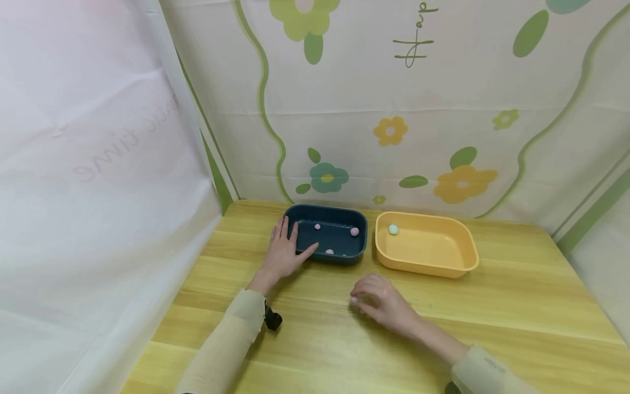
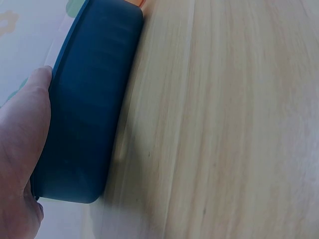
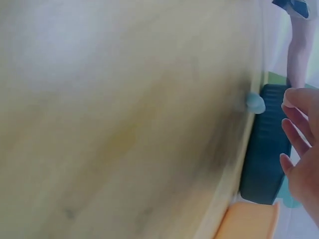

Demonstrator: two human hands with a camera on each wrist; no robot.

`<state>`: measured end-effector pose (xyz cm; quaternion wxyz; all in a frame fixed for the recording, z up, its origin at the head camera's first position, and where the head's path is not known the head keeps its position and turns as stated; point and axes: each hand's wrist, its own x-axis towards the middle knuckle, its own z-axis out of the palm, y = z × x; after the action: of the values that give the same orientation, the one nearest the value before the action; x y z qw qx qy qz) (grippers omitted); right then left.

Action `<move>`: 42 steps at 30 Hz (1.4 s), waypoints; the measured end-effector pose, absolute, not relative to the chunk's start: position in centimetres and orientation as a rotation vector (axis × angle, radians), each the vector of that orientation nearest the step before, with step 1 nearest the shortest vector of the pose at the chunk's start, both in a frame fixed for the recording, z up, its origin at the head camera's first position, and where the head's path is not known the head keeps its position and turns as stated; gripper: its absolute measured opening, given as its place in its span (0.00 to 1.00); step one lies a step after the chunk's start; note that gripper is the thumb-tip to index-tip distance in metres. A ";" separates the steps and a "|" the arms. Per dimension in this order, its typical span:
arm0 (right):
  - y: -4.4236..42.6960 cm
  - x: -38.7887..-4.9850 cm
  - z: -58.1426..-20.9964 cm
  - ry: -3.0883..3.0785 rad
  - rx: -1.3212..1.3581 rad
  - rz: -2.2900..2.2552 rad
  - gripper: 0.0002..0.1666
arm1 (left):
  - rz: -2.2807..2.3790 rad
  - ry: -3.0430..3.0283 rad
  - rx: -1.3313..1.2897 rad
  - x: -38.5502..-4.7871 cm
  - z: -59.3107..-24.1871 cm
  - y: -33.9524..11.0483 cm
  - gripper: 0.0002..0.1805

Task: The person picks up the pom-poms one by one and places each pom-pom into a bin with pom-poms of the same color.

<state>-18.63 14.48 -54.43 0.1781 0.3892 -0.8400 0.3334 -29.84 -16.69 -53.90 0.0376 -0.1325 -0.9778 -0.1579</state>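
Observation:
My left hand [image 1: 282,256] rests with spread fingers on the left end of the dark blue bin [image 1: 328,259]; in the left wrist view, the hand [image 2: 22,144] lies along the rim of the bin [image 2: 89,104]. Several small pink balls [image 1: 354,232] lie inside that bin. My right hand [image 1: 386,306], over the table before the two bins, pinches a small pale pink ball [image 1: 354,300] between thumb and fingertips. A light blue ball [image 3: 255,103] lies on the table near the right hand [image 3: 305,134] in the right wrist view.
Right of the dark blue bin stands a yellow bin [image 1: 427,268] holding a pale mint ball [image 1: 393,229]. Both bins stand near the back edge of the wooden table [image 1: 315,350], before a printed white curtain [image 1: 364,82]. Another white cloth [image 1: 98,164] hangs at the left.

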 end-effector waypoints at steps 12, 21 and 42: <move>14.1 -21.3 -52.5 -2.235 0.996 1.016 0.17 | -0.451 -3.038 -0.412 -29.5 -53.7 -16.0 0.59; 12.7 -24.9 -51.1 -2.452 0.736 1.071 0.07 | -0.494 -3.026 -0.375 -29.5 -53.3 -16.4 0.60; 12.5 -25.8 -51.5 -2.491 0.695 1.096 0.22 | -0.382 -3.041 -0.349 -29.6 -53.0 -16.0 0.59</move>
<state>-25.81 12.48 -51.48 0.1657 0.2439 -0.8746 0.3848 -29.64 -15.98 -52.98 0.0284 -0.1131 -0.9854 -0.1238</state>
